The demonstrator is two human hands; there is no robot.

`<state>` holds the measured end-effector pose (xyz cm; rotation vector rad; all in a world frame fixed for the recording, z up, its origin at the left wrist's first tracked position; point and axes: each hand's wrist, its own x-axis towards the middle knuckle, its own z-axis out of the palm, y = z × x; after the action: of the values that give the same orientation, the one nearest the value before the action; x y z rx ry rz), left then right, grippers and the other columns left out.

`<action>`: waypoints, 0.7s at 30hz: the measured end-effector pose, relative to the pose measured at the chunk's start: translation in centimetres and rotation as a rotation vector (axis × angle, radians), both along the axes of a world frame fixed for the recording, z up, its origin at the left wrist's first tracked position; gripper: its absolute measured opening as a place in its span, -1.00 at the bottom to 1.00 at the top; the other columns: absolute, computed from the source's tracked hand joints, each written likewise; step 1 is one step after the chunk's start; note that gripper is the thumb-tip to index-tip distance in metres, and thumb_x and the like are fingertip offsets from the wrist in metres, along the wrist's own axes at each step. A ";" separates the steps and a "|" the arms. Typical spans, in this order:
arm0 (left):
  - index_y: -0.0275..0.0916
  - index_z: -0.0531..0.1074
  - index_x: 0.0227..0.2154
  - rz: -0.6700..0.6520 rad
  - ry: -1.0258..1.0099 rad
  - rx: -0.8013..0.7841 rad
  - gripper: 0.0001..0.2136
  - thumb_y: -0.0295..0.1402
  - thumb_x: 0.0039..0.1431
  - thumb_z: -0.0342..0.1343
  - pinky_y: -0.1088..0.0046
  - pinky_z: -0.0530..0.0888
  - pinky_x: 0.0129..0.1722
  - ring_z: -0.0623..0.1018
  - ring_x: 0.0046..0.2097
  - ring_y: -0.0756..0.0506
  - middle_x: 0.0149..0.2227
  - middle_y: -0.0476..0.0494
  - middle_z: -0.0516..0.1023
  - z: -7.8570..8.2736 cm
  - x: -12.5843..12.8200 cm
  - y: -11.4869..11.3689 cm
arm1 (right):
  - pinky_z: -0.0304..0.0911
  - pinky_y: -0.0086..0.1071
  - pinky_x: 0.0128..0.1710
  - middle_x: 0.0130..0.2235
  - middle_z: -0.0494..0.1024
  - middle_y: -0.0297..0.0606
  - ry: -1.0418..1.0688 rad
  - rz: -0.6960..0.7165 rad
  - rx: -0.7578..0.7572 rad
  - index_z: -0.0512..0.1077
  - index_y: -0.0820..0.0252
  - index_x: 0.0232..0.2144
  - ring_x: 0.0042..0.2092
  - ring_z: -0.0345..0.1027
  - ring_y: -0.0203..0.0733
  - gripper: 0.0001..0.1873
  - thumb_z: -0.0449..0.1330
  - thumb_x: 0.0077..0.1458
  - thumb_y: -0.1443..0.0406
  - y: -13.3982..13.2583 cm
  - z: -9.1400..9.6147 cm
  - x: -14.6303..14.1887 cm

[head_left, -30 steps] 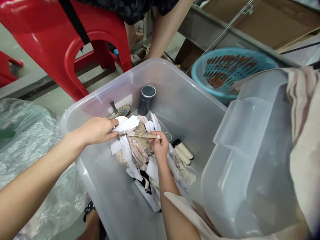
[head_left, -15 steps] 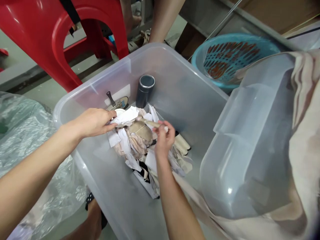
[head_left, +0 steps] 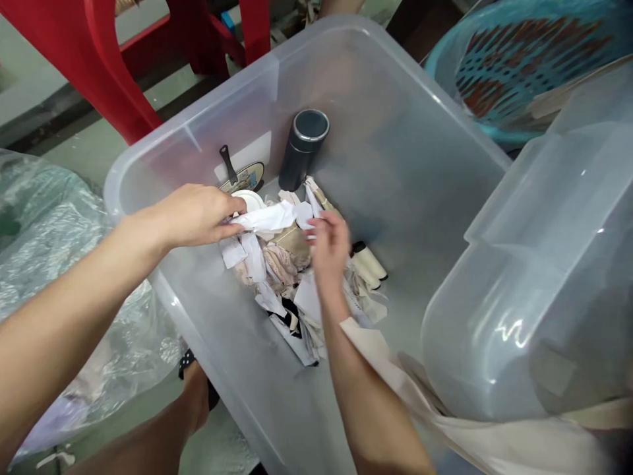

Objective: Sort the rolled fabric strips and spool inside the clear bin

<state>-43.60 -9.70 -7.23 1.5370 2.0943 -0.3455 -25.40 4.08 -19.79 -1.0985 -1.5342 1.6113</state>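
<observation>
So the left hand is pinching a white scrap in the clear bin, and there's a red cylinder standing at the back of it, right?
Not quite: the cylinder is dark grey, not red, as the head view shows. The left hand does pinch a white scrap in the clear bin.

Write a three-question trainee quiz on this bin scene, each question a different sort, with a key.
1. True or false: the left hand pinches a white strip from the pile of fabric scraps.
2. Which stands upright at the far wall inside the clear bin? A. a dark cylindrical can B. a glass bottle C. a red cup
3. Fill in: the right hand hovers over the scraps with fingers loosely ____.

Key: 1 true; 2 A; 3 open.
</observation>
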 end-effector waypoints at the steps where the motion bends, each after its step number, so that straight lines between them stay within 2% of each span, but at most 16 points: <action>1: -0.15 0.43 -0.03 -0.021 -0.034 0.011 -0.68 -0.15 0.31 -0.07 0.46 0.28 -0.34 0.53 -0.29 -0.10 -0.27 -0.09 0.57 0.0 0.0 -0.1 | 0.40 -0.39 -0.33 -0.17 0.57 -0.24 0.019 0.069 -0.005 0.42 0.17 -0.13 -0.23 0.47 -0.23 -0.57 0.26 -0.07 0.15 -1.6 0.8 -0.9; 2: -0.13 0.45 -0.04 -0.037 -0.063 0.019 -0.70 -0.16 0.30 -0.06 0.47 0.28 -0.35 0.53 -0.29 -0.10 -0.26 -0.08 0.57 -0.1 0.0 -0.2 | 0.41 -0.37 -0.19 -0.04 0.55 -0.19 0.044 0.141 -0.009 0.42 0.16 -0.06 -0.05 0.44 -0.17 -0.46 0.33 -0.15 0.15 -3.2 1.5 -1.8; 3: -0.12 0.46 -0.05 -0.047 -0.086 0.024 -0.71 -0.18 0.30 -0.05 0.47 0.28 -0.35 0.54 -0.28 -0.10 -0.26 -0.08 0.58 -0.2 0.0 -0.3 | 0.38 -0.36 -0.05 0.06 0.49 -0.17 0.090 0.224 -0.081 0.39 0.16 -0.01 0.09 0.37 -0.15 -0.39 0.35 -0.15 0.16 -4.5 2.0 -2.4; 4: -0.12 0.47 -0.06 -0.052 -0.100 0.027 -0.71 -0.18 0.29 -0.05 0.47 0.28 -0.36 0.54 -0.27 -0.09 -0.26 -0.07 0.58 -0.2 -0.1 -0.4 | 0.39 -0.38 -0.08 0.06 0.50 -0.19 0.124 0.288 -0.217 0.39 0.15 0.00 0.06 0.40 -0.17 -0.39 0.36 -0.15 0.15 -5.6 2.3 -2.9; 6: -0.13 0.48 -0.07 -0.051 -0.109 0.035 -0.70 -0.18 0.27 -0.05 0.47 0.29 -0.36 0.54 -0.27 -0.10 -0.26 -0.08 0.58 -0.4 -0.2 -0.5 | 0.42 -0.41 -0.36 -0.14 0.60 -0.23 0.137 0.392 -0.449 0.42 0.16 -0.07 -0.23 0.52 -0.20 -0.47 0.34 -0.11 0.12 -6.8 2.3 -3.2; 8: -0.17 0.48 -0.05 -0.025 -0.109 0.089 -0.66 -0.15 0.27 -0.06 0.45 0.34 -0.32 0.54 -0.23 -0.12 -0.19 -0.11 0.57 -0.5 -0.2 -0.5 | 0.29 -0.45 -0.62 -0.40 0.60 -0.32 0.123 0.418 -0.569 0.45 0.19 -0.18 -0.52 0.43 -0.26 -0.55 0.34 -0.11 0.09 -6.9 1.8 -2.8; 9: -0.19 0.47 -0.03 -0.006 -0.107 0.141 -0.63 -0.12 0.27 -0.07 0.44 0.36 -0.28 0.54 -0.17 -0.14 -0.14 -0.14 0.56 -0.4 -0.3 -0.5 | 0.25 -0.46 -0.66 -0.48 0.57 -0.36 0.122 0.401 -0.585 0.46 0.21 -0.24 -0.57 0.39 -0.28 -0.57 0.35 -0.14 0.10 -6.4 1.5 -2.5; 12: -0.24 0.41 0.06 0.057 -0.088 0.295 -0.55 -0.08 0.29 -0.13 0.38 0.40 -0.14 0.49 0.00 -0.20 0.01 -0.21 0.49 -0.3 -0.3 -0.4 | 0.26 -0.50 -0.64 -0.56 0.52 -0.42 0.137 0.269 -0.621 0.45 0.22 -0.37 -0.57 0.36 -0.32 -0.60 0.41 -0.28 0.15 -3.7 1.0 -1.1; 14: -0.24 0.38 0.08 0.082 -0.076 0.311 -0.55 -0.11 0.31 -0.18 0.37 0.41 -0.13 0.49 0.01 -0.20 0.03 -0.21 0.48 -0.3 -0.3 -0.4 | 0.23 -0.53 -0.66 -0.59 0.50 -0.45 0.141 0.149 -0.622 0.43 0.20 -0.39 -0.60 0.32 -0.35 -0.59 0.42 -0.30 0.15 -1.1 0.9 -0.3; 18: -0.24 0.35 0.09 0.094 -0.076 0.246 -0.57 -0.15 0.32 -0.21 0.37 0.42 -0.17 0.53 -0.07 -0.18 0.01 -0.19 0.50 -0.2 -0.2 -0.4 | 0.32 -0.52 -0.59 -0.43 0.59 -0.36 0.119 -0.079 -0.622 0.38 0.17 -0.33 -0.56 0.37 -0.38 -0.63 0.22 -0.04 0.01 2.5 0.3 1.1; 21: -0.24 0.37 0.07 0.118 -0.073 0.184 -0.58 -0.17 0.31 -0.19 0.36 0.42 -0.18 0.55 -0.12 -0.17 -0.08 -0.17 0.55 0.0 -0.1 -0.2 | 0.30 -0.55 -0.58 -0.44 0.56 -0.39 0.051 -0.227 -0.608 0.26 0.13 -0.42 -0.57 0.33 -0.42 -0.76 0.14 0.02 0.10 2.6 -0.8 1.7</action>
<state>-43.74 -9.94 -7.22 1.4937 2.1978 -0.0536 -23.66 6.67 -20.62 -1.4685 -0.8540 1.9752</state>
